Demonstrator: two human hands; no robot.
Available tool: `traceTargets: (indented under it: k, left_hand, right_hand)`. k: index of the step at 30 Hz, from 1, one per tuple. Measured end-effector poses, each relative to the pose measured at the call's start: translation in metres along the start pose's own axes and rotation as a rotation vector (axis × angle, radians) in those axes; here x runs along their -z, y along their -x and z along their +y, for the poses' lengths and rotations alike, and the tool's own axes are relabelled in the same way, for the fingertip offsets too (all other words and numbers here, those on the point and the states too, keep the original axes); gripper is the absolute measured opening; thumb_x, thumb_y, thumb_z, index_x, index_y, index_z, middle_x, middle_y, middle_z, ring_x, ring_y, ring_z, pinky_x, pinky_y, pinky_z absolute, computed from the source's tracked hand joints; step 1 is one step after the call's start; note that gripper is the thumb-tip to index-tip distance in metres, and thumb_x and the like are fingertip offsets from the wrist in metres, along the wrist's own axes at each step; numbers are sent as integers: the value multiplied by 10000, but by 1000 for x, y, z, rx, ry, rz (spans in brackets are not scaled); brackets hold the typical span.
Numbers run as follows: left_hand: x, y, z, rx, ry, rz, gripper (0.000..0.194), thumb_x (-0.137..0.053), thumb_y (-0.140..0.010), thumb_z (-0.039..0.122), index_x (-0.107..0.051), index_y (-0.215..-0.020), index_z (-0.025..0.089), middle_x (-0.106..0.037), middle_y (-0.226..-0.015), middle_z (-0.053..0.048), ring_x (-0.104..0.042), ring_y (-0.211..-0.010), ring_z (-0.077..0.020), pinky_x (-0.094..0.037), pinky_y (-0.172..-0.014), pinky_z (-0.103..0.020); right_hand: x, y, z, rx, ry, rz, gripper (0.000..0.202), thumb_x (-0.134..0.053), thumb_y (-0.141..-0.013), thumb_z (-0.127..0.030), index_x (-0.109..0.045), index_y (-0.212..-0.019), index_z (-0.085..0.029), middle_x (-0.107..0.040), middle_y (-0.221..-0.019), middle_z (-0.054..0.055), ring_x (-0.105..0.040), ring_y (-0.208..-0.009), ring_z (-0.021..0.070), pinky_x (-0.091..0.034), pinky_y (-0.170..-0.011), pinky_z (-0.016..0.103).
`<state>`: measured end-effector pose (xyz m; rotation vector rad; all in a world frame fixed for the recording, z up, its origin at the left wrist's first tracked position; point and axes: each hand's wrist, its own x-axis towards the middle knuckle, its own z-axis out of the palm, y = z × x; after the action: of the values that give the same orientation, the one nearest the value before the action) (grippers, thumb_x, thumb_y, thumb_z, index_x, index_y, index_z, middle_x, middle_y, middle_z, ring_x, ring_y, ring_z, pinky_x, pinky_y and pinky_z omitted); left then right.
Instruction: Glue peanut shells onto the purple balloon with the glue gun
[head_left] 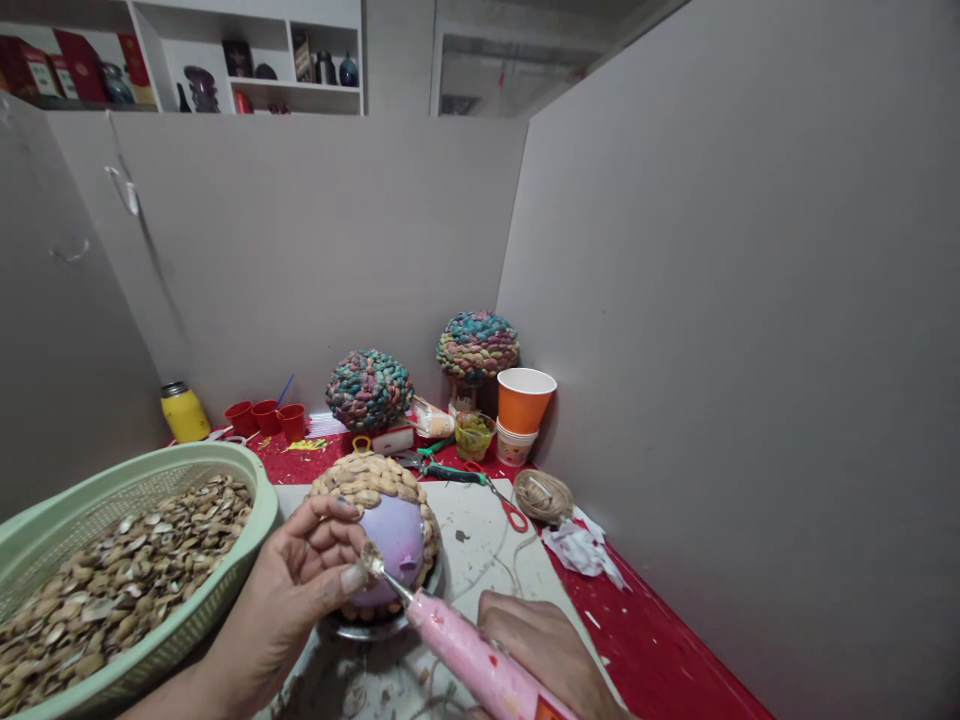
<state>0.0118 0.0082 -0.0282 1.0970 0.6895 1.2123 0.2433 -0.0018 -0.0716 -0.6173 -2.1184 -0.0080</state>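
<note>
- With the left hand (300, 585), pinches a shell piece (371, 560) between thumb and fingers; with the right hand (547, 640), grips a pink tool (480, 645), metal tip right at the shell piece.
- Behind and to the right, tall grey partitions (712, 300).
- Below, a red-covered table (637, 650) with a pale board (480, 520) laid on top.
- At left, a green basket (262, 480), heaped with loose shells (112, 600).
- On the board, just beyond the left fingers, a partly shell-covered ball (375, 478), set in a metal bowl (367, 630); shows bare purple toward the hands. Cannot tell whether the left fingers touch it.
- Farther back, two multicoloured balls (370, 390), one higher than the other.
- Near the right partition, an orange cup (525, 405) atop paler cups.
- At far left, a yellow bottle (184, 412).
- By the board's far right corner, coiled twine (541, 497), just beside red-handled scissors (514, 518).
- Right of the bottle, three small red cups (264, 418).
</note>
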Motion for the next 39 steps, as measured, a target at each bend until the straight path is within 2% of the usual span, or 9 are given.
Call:
traceTargets:
  k: [8,15,19,23,33,39]
  left_hand:
    - [1,1,0,-17,-12,5,359,-804,-736,219,-581,-1016,198,-639,-821,-10,-594,-671,-117,-528,-600,-229]
    - [0,2,-1,-16,-56,35,362,-813,-724,200,-575,-997,210,-661,-821,-10,-617,-695,-127,-533,-629,-230]
    - [0,3,-3,-28,-103,70,386,-831,-699,196,-577,-989,201,-675,-814,-15,-630,-708,-130,-538,-655,-227]
    - [-2,4,-2,-38,-123,89,380,-838,-690,196,-583,-972,202,-683,-812,-16,-639,-719,-130,-538,-672,-218]
    - [-5,4,2,-49,-110,111,369,-839,-687,206,-592,-961,203,-680,-803,-17,-634,-701,-137,-543,-638,-222]
    - [3,5,-3,-60,-107,86,331,-802,-732,184,-603,-994,214,-664,-834,-11,-625,-734,-135,-532,-656,-216]
  right_hand:
    - [5,-4,-3,2,-26,-3,442,-616,-858,-575,-496,-637,-212,-481,-531,-28,-475,-469,126,-382,-441,242]
    - [4,-5,-4,43,-17,11,387,-574,-907,-513,-521,-674,-209,-485,-543,-23,-483,-478,135,-360,-442,254]
    - [0,-6,-5,73,-21,46,375,-434,-1008,-417,-517,-709,-205,-482,-563,-22,-453,-468,124,-326,-446,254]
    - [-3,-7,-6,57,-60,114,449,-295,-1051,-457,-490,-741,-198,-450,-554,-35,-385,-443,112,-272,-426,260]
    - [-4,-8,-6,43,-48,154,484,-314,-1050,-450,-375,-631,-215,-347,-519,-55,-303,-427,101,-190,-406,274]
    - [-1,-7,-6,45,-32,113,374,-407,-1015,-364,-352,-676,-218,-352,-567,-57,-300,-448,94,-196,-418,266]
